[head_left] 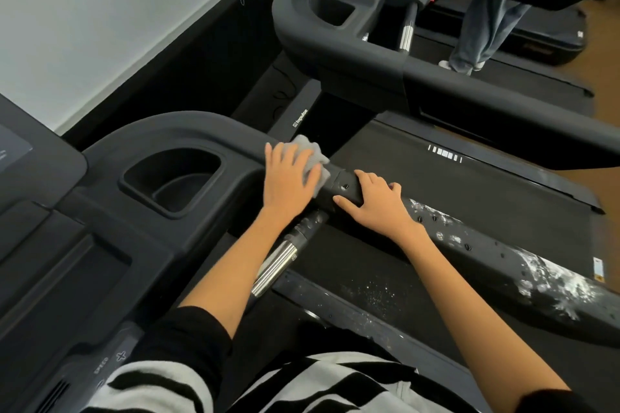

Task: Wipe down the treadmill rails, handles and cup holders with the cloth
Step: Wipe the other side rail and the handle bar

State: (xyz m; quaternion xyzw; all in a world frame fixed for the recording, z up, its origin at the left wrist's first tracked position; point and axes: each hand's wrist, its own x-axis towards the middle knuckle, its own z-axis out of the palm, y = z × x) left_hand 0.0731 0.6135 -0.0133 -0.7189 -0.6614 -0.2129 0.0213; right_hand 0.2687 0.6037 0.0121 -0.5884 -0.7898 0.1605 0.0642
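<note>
Even indoor light, wide-angle edge bending

My left hand point(289, 179) is flat on the grey cloth point(312, 157), pressing it onto the treadmill's side rail point(469, 238) right where it curves in next to the cup holder point(172, 178). My right hand point(375, 203) rests on the rail just beside it, fingers spread. White dusty smears point(550, 282) cover the rail further along, with specks on the belt point(436, 184) too.
</note>
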